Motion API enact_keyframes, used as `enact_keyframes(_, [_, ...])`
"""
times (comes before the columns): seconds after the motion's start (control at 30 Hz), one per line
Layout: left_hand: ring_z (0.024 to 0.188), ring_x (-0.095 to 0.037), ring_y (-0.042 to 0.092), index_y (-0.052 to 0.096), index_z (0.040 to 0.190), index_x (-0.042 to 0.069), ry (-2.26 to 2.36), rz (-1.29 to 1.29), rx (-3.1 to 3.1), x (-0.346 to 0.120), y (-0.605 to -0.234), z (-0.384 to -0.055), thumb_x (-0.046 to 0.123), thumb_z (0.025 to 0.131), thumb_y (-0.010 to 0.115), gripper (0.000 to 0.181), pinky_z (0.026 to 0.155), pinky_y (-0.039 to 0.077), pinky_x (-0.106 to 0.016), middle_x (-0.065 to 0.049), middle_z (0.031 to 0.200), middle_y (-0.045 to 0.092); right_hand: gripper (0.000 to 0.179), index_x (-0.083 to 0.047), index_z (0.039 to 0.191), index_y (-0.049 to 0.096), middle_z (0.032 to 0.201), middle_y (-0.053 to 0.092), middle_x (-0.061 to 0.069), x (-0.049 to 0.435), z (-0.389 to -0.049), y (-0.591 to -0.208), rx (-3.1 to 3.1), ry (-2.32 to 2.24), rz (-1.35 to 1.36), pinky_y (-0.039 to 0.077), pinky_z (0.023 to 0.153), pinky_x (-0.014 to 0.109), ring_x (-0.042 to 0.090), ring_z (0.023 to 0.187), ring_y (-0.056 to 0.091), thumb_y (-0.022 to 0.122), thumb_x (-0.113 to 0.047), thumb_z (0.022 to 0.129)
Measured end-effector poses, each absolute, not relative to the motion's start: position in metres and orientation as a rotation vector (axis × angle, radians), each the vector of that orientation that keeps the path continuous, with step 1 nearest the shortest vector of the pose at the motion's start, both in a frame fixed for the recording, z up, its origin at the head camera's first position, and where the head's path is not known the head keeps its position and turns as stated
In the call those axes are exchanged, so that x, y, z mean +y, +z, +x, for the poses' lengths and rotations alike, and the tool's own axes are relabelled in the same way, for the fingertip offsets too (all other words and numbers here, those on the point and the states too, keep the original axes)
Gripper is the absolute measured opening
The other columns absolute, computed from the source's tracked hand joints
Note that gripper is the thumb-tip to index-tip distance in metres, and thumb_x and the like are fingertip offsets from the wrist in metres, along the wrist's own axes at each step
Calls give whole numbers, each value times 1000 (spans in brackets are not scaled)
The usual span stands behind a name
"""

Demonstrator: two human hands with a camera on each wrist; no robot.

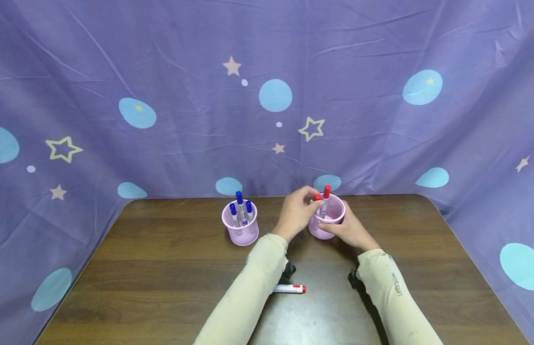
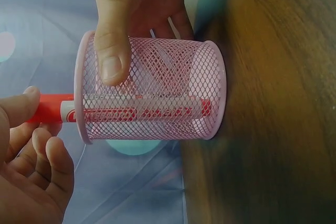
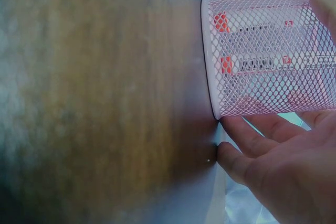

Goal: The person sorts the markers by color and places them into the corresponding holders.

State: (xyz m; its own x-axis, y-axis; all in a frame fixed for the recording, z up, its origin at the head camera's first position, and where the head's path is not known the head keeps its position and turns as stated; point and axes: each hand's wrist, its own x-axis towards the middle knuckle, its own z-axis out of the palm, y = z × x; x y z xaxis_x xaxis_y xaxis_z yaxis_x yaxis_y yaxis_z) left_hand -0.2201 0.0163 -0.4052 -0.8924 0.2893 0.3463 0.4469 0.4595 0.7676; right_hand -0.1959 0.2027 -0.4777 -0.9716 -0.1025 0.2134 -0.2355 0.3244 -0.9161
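Observation:
At the back right of the table stands a pink mesh pen cup (image 1: 322, 232). My right hand (image 1: 354, 231) grips its side, thumb across the mesh and fingers round the far wall. Over the rim, my left hand (image 1: 298, 211) pinches the red cap of a marker (image 2: 50, 108) between thumb and fingers. Most of that marker's white body is down inside the cup, visible through the mesh in the left wrist view. Another red-capped marker (image 1: 326, 194) leans upright in the same cup.
Left of my hands stands a second pink mesh cup (image 1: 243, 238) with several blue-capped markers (image 1: 241, 206). A red-capped marker (image 1: 293, 289) lies on the wooden table (image 1: 163, 287), partly hidden by my left sleeve. A patterned purple cloth (image 1: 189, 120) hangs behind the table.

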Motion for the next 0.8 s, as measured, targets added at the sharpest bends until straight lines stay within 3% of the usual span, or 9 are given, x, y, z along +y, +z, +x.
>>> enact_keyframes(0.3, [78,-13,58,71,100,16,-1364,-664,-2542,19,-403,-216,23,88,80,16,69,46,-26,9,92,67,80,14,141,32,129,48,36,199,-192,-468,-2471,1719,311,42,100,57,50,118,51,82,-1,79])
enact_keyframes(0.5, [88,-25,64,70,98,17,-1360,-693,-2516,21,-403,-216,21,88,79,15,72,46,-26,7,95,67,83,9,144,33,132,50,31,201,-194,-475,-2456,1722,316,43,100,51,44,119,53,84,-4,79])
enact_keyframes(0.8, [99,-24,66,71,104,14,-1335,-705,-2524,23,-396,-214,20,88,78,18,82,49,-29,4,102,69,83,7,144,34,132,50,28,204,-197,-481,-2447,1725,323,45,99,49,42,118,54,85,-7,79])
